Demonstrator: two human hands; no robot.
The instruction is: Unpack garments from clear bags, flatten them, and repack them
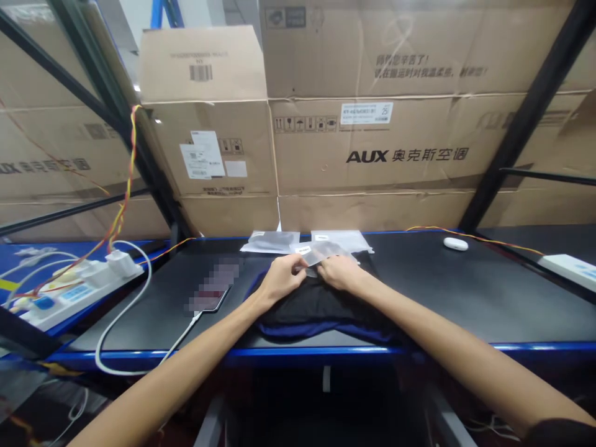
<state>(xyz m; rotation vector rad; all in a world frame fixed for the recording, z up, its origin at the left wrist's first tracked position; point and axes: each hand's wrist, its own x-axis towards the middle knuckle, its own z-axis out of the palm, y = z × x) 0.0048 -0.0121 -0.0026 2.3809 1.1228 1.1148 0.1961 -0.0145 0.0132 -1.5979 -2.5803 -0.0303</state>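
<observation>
Black tabletop (465, 279), phone (215, 292) near cloth (307, 307)

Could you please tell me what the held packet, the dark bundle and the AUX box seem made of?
Held packet: probably thin plastic, frosted, being hazily translucent. Dark bundle: apparently soft, matt fabric, judging by its rounded folds; fibre unclear. AUX box: dull brown cardboard, seemingly, given its creases.

The label (303, 250) on the plastic bag (326, 251) is illegibly small, the phone screen (216, 283) pixelated
</observation>
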